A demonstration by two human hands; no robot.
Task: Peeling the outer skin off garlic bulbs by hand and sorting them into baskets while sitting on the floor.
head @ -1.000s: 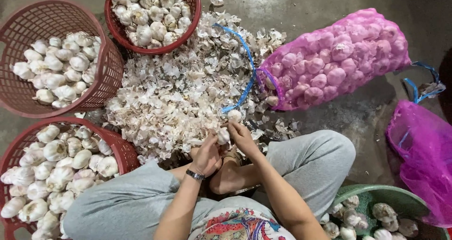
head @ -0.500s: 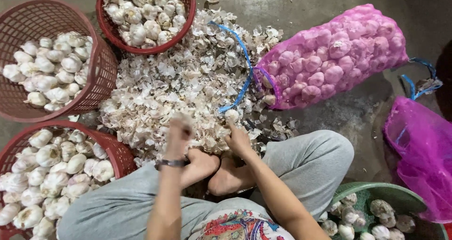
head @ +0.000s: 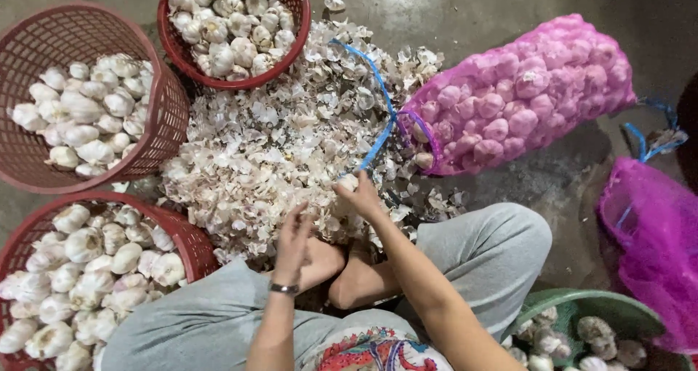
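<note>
Two bare hands are working over the garlic-skin pile [head: 276,145] at frame centre: the right hand [head: 361,194] seemingly pinching a garlic bulb [head: 349,182], the left hand [head: 294,233] hovering with fingers loosely apart, probably peeling, needing a firmer grip.

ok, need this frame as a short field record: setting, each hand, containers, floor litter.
setting: person seated cross-legged on a concrete floor, seen from above
left hand: left hand raised above the peel pile, fingers blurred; whether it holds anything cannot be told
right hand: right hand holds a garlic bulb at its fingertips over the pile
containers: three red baskets of pale garlic on the left; green basket of darker bulbs at lower right
sacks: pink mesh sack full of garlic, its mouth toward the pile
floor litter: heap of garlic skins with a blue strap across it
</note>
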